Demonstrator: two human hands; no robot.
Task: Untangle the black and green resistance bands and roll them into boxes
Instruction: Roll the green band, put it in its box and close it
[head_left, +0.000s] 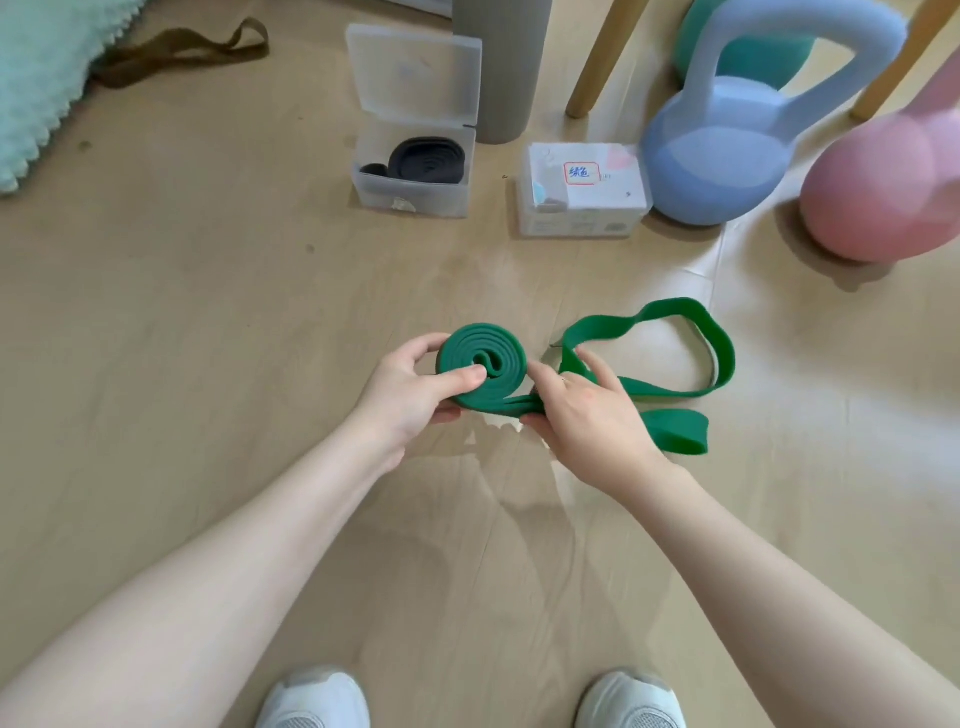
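You have one green resistance band (670, 358) in front of you, part of it wound into a flat coil (483, 364) held above the wooden floor (208, 312). Your left hand (410, 395) is closed around the coil, thumb pressed across its face near the centre and fingers curled behind its left rim. Your right hand (587, 410) sits just right of the coil, pinching the doubled strap where it leaves the roll, with the forefinger stretched out along the band and the other fingers loosely bent. To the right of the coil, the unrolled length trails across the floor in one wide loop and a short folded end.

Beyond the coil stand two translucent boxes. The open box (415, 192), up and slightly left of the coil, has its lid raised and holds one black resistance band (423, 162) already rolled up inside it. The closed box (582, 192), up and to the right of the coil, carries a white label with a red-framed mark.

Farther right of the coil there are two kettlebells, one blue (727, 140) touching the closed box and one pink (883, 192). Far up and left of the coil lies one brown strap (182, 52) beside a mint rug (41, 78). Below the coil, your two white shoes (317, 701) show at the frame's edge.
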